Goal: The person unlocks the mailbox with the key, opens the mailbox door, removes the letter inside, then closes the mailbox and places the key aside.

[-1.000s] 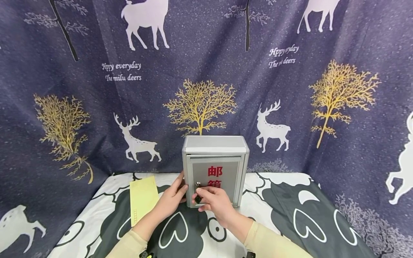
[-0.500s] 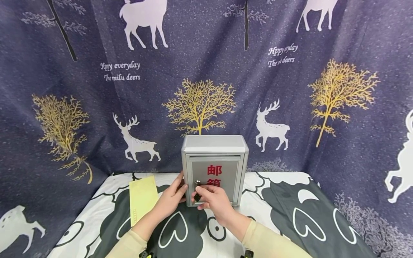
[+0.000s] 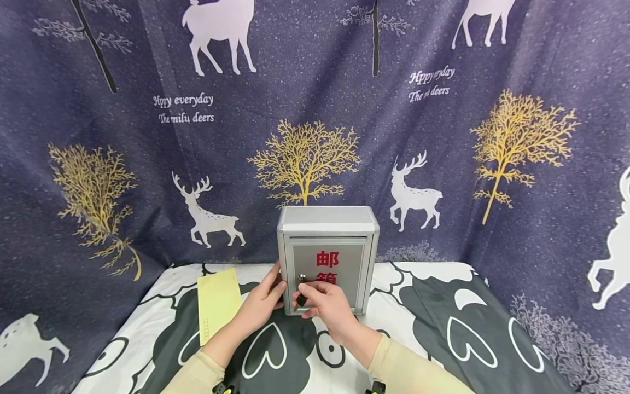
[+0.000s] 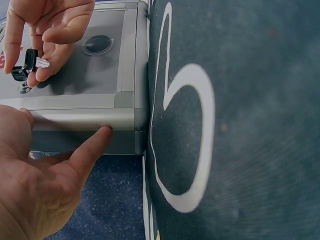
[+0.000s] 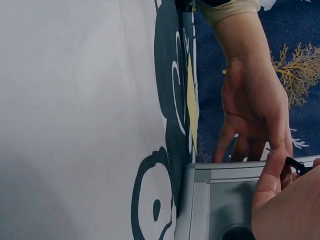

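A silver-grey metal mailbox [image 3: 328,220] with red characters on its door stands upright in the head view. My left hand [image 3: 260,304] rests against its left side, fingers mostly straight, as the left wrist view of the hand [image 4: 47,182] also shows. Over the lower door, my right hand [image 3: 333,313] pinches a black-headed key [image 4: 19,74] at the lock [image 3: 302,278]. A second black-headed key [image 4: 31,60] with a silver blade hangs beside it, near the fingers. Whether the key's blade is fully inside the lock is hidden.
A yellow envelope [image 3: 219,303] lies on the patterned black-and-white cloth [image 3: 445,317] left of the mailbox. Close behind hangs a dark blue curtain [image 3: 315,98] printed with deer and trees.
One second ago the mailbox door stood slightly ajar along its top edge; now it sits flush in its frame. Both hands have stayed almost in the same place.
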A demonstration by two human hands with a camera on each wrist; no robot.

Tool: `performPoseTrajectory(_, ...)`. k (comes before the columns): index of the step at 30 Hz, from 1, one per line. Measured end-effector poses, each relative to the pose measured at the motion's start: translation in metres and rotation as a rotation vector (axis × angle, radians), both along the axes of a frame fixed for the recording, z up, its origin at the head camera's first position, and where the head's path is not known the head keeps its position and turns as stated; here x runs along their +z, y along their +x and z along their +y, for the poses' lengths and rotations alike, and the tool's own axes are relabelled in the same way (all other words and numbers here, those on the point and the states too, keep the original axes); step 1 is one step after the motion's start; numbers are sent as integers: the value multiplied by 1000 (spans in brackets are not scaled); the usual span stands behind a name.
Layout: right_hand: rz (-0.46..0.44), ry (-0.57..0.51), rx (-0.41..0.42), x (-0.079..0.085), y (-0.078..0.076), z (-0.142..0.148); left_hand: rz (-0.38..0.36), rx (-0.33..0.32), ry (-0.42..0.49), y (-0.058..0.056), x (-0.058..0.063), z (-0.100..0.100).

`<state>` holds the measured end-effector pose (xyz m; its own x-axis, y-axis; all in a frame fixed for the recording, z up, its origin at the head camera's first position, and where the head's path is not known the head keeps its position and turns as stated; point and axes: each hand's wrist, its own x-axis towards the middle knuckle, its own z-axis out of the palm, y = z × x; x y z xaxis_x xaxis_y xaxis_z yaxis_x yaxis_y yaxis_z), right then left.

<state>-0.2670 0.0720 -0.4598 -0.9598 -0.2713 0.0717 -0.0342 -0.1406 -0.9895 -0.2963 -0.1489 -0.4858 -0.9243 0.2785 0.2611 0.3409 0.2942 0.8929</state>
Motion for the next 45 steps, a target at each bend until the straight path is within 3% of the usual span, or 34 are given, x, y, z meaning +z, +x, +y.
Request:
performPoseTrajectory(33,57,108,-147,7,0,-3,-32,-24,23,-1,0,0)
performPoseTrajectory(45,163,246,-221,5,0,-2,-25,-14,14,-2,0,0)
